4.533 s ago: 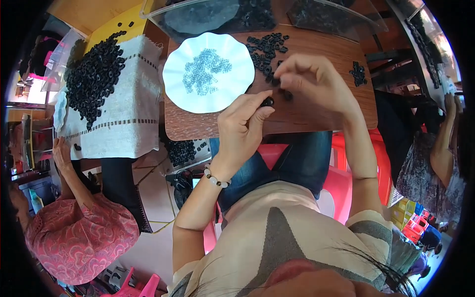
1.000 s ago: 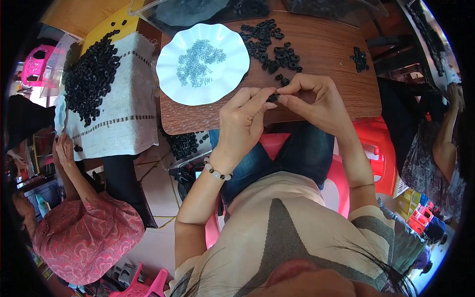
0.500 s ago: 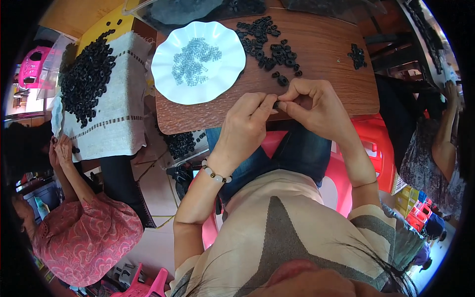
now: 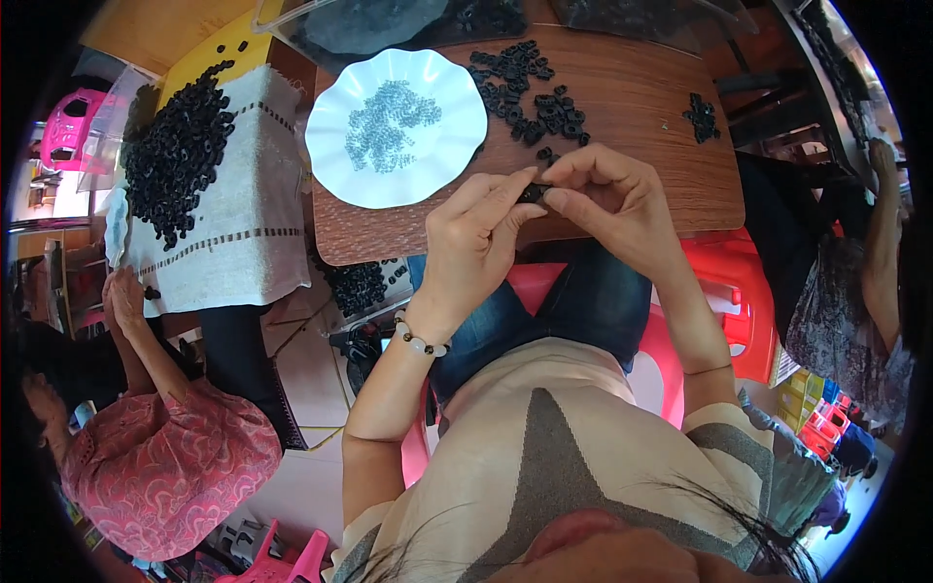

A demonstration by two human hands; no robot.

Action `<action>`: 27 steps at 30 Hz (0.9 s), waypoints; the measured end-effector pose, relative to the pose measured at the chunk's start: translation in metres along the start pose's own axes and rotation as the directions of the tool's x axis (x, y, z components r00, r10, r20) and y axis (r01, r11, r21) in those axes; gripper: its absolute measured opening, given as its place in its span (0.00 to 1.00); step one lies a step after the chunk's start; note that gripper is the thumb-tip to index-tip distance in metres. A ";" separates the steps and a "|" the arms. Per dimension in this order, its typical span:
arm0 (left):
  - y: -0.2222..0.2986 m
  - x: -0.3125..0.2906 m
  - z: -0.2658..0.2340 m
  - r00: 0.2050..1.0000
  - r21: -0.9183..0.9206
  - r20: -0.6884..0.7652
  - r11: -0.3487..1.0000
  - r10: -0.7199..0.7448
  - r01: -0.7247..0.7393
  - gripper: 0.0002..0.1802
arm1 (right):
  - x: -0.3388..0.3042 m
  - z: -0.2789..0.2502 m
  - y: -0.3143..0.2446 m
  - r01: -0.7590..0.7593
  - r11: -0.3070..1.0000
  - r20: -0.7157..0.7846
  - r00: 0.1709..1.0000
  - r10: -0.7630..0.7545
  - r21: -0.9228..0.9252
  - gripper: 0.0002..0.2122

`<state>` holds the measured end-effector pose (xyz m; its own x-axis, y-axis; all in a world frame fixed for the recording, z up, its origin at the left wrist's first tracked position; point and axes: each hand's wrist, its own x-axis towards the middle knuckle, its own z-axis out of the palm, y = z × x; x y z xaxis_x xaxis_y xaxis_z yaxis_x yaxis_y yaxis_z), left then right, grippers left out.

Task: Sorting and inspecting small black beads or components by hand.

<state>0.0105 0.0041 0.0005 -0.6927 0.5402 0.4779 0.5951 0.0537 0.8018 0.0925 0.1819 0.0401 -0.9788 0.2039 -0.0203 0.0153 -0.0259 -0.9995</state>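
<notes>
A small black plastic part (image 4: pixel 533 193) is pinched between the thumb and fingers of my left hand (image 4: pixel 471 233), above the table's near edge. The thumb and forefinger of my right hand (image 4: pixel 622 204) close on the same part from the other side. Its finer details are covered by my fingertips. Just beyond my hands lies a loose group of similar black parts (image 4: pixel 559 115) on the wooden table. To the left of it stands a white scalloped plate (image 4: pixel 326 160) with many tiny clear pieces (image 4: pixel 389 126) spread over its middle.
A smaller cluster of black parts (image 4: pixel 701 118) lies at the table's right (image 4: pixel 641 117). On the left, a large heap of black parts (image 4: pixel 180 160) rests on a pale cloth (image 4: pixel 258 185). A person in a red patterned top (image 4: pixel 175 457) sits there. Clear plastic containers (image 4: pixel 379 29) stand at the back.
The black part has come more into view between my fingertips as my fingers shifted around it. My left hand has moved slightly left and my right hand has opened out a little above it.
</notes>
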 end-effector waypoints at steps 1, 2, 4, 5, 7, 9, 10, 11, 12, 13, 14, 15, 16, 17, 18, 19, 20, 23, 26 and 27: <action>0.000 0.001 -0.001 1.000 -0.006 -0.009 1.000 -0.001 0.001 0.19 | -0.001 -0.002 0.002 0.040 0.998 0.025 0.999 -0.039 -0.044 0.07; -0.001 0.000 -0.001 1.000 -0.003 -0.013 1.000 -0.001 0.001 0.19 | -0.002 -0.003 0.004 0.080 0.993 0.054 0.996 -0.075 -0.086 0.07; -0.003 0.000 -0.002 1.000 -0.054 0.005 0.998 -0.014 0.014 0.19 | -0.003 -0.004 0.002 0.112 0.983 0.051 0.993 -0.106 -0.143 0.08; -0.002 0.000 -0.002 1.000 -0.054 0.006 0.998 -0.014 0.014 0.19 | -0.004 -0.006 0.002 0.138 0.970 0.041 0.990 -0.133 -0.198 0.10; 0.000 0.001 -0.001 0.998 -0.109 0.043 0.993 -0.047 0.052 0.18 | 0.000 -0.013 0.001 0.259 0.903 0.089 0.966 -0.243 -0.343 0.10; -0.003 -0.001 0.001 0.998 -0.158 0.041 0.986 -0.051 0.057 0.18 | 0.001 -0.014 -0.002 0.374 0.797 0.155 0.927 -0.342 -0.474 0.10; -0.004 -0.002 0.002 0.998 -0.205 0.039 0.977 -0.057 0.064 0.19 | 0.001 -0.013 -0.004 0.393 0.776 0.143 0.916 -0.374 -0.492 0.10; -0.003 -0.002 0.002 0.998 -0.205 0.040 0.977 -0.056 0.063 0.19 | 0.001 -0.012 -0.004 0.412 0.754 0.130 0.905 -0.406 -0.511 0.10; -0.002 -0.001 0.002 0.998 -0.203 0.047 0.978 -0.046 0.055 0.18 | 0.000 -0.013 -0.004 0.412 0.754 0.129 0.905 -0.406 -0.511 0.10; -0.001 -0.001 0.002 0.998 -0.201 0.054 0.978 -0.037 0.047 0.18 | -0.001 -0.014 -0.004 0.384 0.779 0.120 0.918 -0.377 -0.495 0.10; -0.001 0.000 0.002 0.998 -0.201 0.055 0.978 -0.036 0.046 0.18 | -0.002 -0.014 -0.004 0.357 0.802 0.111 0.931 -0.348 -0.479 0.09; -0.001 0.000 0.002 0.998 -0.199 0.059 0.979 -0.032 0.043 0.18 | -0.003 -0.014 -0.003 0.357 0.802 0.110 0.931 -0.349 -0.480 0.09; -0.001 0.000 0.002 0.998 -0.197 0.063 0.980 -0.028 0.040 0.19 | -0.005 -0.014 0.001 0.281 0.881 0.071 0.959 -0.275 -0.381 0.08; 0.000 0.000 0.002 0.998 -0.198 0.064 0.979 -0.027 0.039 0.19 | -0.006 -0.014 0.002 0.198 0.941 0.040 0.980 -0.194 -0.274 0.07; 0.000 0.000 0.002 0.996 -0.178 0.072 0.982 -0.046 0.058 0.18 | -0.007 -0.013 0.002 0.198 0.941 0.039 0.980 -0.194 -0.274 0.07; 0.001 -0.001 0.002 0.995 -0.159 0.081 0.984 -0.065 0.078 0.18 | -0.007 -0.012 0.001 0.124 0.966 0.027 0.992 -0.121 -0.226 0.06; 0.000 -0.001 0.001 0.995 -0.158 0.080 0.984 -0.065 0.077 0.18 | -0.008 -0.012 0.000 0.050 0.983 0.020 0.999 -0.047 -0.177 0.06; 0.000 -0.001 0.002 0.998 -0.091 0.064 0.996 -0.016 0.022 0.19 | -0.009 -0.010 0.002 -0.002 0.993 0.016 1.000 0.004 -0.122 0.07; 0.000 -0.001 0.003 0.998 -0.054 0.055 0.998 0.012 -0.009 0.20 | -0.010 -0.007 0.005 -0.045 0.990 -0.014 0.999 0.044 -0.131 0.08; -0.001 -0.001 0.002 0.999 -0.036 0.048 0.999 0.015 -0.014 0.20 | -0.010 -0.006 0.005 -0.046 0.991 -0.014 0.999 0.044 -0.130 0.08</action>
<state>0.0118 0.0053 -0.0014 -0.6630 0.5808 0.4723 0.5894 0.0159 0.8077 0.1036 0.1855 0.0352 -0.9741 0.2166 -0.0646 0.0862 0.0919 -0.9920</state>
